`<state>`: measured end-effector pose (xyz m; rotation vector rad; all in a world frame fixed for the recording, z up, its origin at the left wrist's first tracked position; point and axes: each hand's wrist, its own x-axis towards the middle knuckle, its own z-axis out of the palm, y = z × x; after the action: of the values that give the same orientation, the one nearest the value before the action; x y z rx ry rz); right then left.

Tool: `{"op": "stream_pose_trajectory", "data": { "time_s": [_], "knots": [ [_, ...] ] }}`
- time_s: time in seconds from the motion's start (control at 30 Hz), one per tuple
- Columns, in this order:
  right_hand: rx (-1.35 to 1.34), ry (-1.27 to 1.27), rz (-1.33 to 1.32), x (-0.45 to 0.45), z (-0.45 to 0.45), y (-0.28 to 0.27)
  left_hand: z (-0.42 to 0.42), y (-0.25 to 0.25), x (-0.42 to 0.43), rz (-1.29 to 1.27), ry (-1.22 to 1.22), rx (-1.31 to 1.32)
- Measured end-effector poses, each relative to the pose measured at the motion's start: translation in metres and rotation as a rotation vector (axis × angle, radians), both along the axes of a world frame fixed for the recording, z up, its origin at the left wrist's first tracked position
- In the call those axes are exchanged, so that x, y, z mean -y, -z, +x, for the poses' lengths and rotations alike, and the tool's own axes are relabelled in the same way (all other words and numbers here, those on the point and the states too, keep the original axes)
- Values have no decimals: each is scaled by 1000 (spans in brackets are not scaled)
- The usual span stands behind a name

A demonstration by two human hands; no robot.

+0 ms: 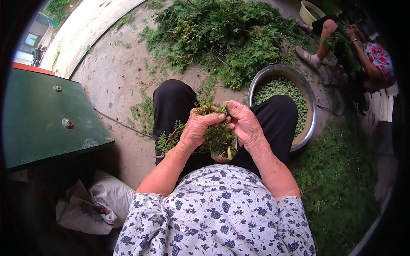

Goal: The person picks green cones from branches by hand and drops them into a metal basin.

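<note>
Gripping a leafy sprig (218,137), the left hand (198,127) is holding its stems between thumb and fingers, leaves showing above and below. The right hand (244,123) is pinching the sprig's edge beside the left thumb, though whether a leaf or a berry is too small to tell.

Sprig (171,137), centre: partly hidden behind the left hand (200,128). Right hand (245,123): item between the fingertips too small to identify. Basin (313,115), right of centre: lower left portion hidden by the knee (278,112). Co-worker (380,64), upper right: head lost in the dark border. Sack (113,194), lower left: print illegible. Shirt (218,213): cut off by the bottom edge. Dark object (38,54), upper left: too small to identify.
</note>
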<state>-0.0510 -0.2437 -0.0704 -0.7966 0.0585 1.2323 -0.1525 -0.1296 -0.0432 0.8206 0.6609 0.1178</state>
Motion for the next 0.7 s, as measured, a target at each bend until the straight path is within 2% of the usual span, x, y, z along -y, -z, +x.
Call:
{"op": "stream_pose_trajectory", "data": {
  "time_s": [0.23,0.33,0.4,0.43,0.53,0.57,0.63,0.67,0.7],
  "knots": [
    [-45,-4,18,1,-4,1,-2,-3,0,-78,-8,9],
    [-16,106,-41,0,-12,-5,-3,6,-1,-35,-23,36],
    [544,235,-211,-3,-16,-11,-3,10,0,17,-35,60],
    [698,231,-274,-4,-16,-9,-2,12,1,69,-23,44],
    [798,284,-346,-7,-20,-8,1,3,3,116,-3,38],
    [798,283,-347,-7,-20,-8,1,0,3,111,4,46],
    [268,369,-209,-9,-21,-7,1,1,5,122,-1,46],
    [268,368,-209,-10,-20,-7,1,3,5,133,-4,46],
    [471,410,-277,-10,-16,-6,-1,6,6,133,-3,46]
  ]
}}
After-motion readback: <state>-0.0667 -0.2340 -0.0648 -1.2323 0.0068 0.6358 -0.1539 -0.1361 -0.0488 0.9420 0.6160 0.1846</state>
